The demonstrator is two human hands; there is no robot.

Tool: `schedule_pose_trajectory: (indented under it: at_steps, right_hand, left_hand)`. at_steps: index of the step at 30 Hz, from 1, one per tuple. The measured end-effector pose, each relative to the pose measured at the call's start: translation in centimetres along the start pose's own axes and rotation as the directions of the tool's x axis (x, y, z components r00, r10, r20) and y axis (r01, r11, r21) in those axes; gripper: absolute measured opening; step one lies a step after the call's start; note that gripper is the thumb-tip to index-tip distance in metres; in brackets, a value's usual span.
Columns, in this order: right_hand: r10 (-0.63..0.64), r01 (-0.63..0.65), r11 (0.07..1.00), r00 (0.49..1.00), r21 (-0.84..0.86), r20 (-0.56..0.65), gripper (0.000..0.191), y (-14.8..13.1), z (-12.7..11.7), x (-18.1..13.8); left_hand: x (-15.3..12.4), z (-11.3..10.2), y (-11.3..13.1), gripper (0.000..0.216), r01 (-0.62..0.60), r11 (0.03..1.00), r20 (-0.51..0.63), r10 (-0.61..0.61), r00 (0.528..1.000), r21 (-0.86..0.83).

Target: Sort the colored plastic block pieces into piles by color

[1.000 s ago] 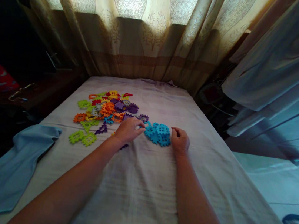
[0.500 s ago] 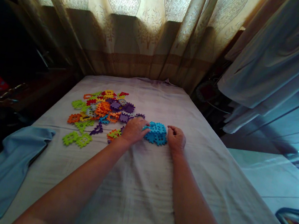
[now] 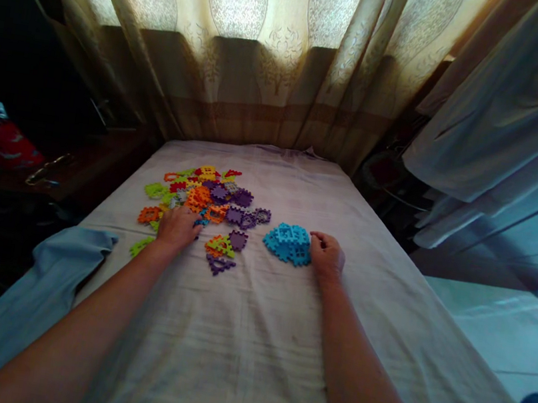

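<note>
My left hand (image 3: 178,228) lies over the near side of a mixed pile of toothed plastic building pieces (image 3: 199,198). Its thumb and fingers are apart beside a small blue piece (image 3: 202,217), and the fingertips are partly hidden among the pieces. Loosely curled, my right hand (image 3: 328,254) rests on the sheet at the right edge of a heap of blue toothed pieces (image 3: 289,243). No piece shows in its closed fingers. Between the two groups lie a purple square (image 3: 237,240), a green triangle piece (image 3: 223,244) and a purple triangle frame (image 3: 219,265).
A pale sheet (image 3: 249,333) covers the flat surface under everything. Blue cloth (image 3: 50,276) hangs over its left edge. Beige curtains (image 3: 277,81) close off the far side, and white cloth (image 3: 482,126) hangs at the right.
My left hand has moved left from the blue heap to the mixed pile. My right hand stays curled beside the blue heap. The view has shifted slightly.
</note>
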State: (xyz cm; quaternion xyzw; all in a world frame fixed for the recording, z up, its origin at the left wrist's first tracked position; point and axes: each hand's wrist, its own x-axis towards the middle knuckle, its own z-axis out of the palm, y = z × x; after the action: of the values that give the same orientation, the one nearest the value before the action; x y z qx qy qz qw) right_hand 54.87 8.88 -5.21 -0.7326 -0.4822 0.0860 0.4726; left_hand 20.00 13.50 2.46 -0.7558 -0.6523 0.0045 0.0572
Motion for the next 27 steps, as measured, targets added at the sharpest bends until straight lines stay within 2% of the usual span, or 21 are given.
schedule_pose_trajectory:
  at_steps: [6,10,13,16,21,24,27]
  right_hand:
    - [0.004,-0.004,1.0,1.0,-0.003,-0.006,0.039,0.0,0.0,0.0]
    - [-0.004,0.004,1.0,1.0,-0.005,-0.006,0.038,0.1,0.0,0.1]
    - [-0.009,0.009,1.0,1.0,-0.001,0.0,0.038,0.2,0.0,0.1]
    - [-0.019,0.019,1.0,1.0,0.005,-0.004,0.038,0.3,0.0,0.1]
    - [-0.021,0.022,1.0,1.0,0.02,-0.018,0.037,0.4,0.0,0.1]
    - [-0.007,0.007,1.0,1.0,0.024,-0.014,0.035,0.3,0.0,0.1]
    - [0.006,-0.006,1.0,1.0,0.018,-0.012,0.034,0.1,0.0,0.2]
  left_hand:
    - [-0.1,-0.3,-0.1,0.03,-0.006,0.997,-0.023,0.004,1.0,-0.079]
    - [-0.7,-1.2,-1.3,0.032,-0.083,0.958,-0.032,0.077,0.996,-0.273]
    - [-1.3,-1.9,-1.0,0.037,-0.094,0.903,-0.041,0.084,0.996,-0.419]
    - [-1.9,-2.1,1.3,0.038,-0.124,0.814,-0.062,0.108,0.992,-0.567]
    - [-2.1,-1.1,8.0,0.031,-0.24,0.643,-0.078,0.269,0.96,-0.727]
    - [-2.1,-0.6,11.5,0.024,-0.288,0.594,-0.124,0.301,0.945,-0.751]
    - [-2.1,-0.4,13.8,0.018,-0.314,0.609,-0.148,0.308,0.94,-0.729]
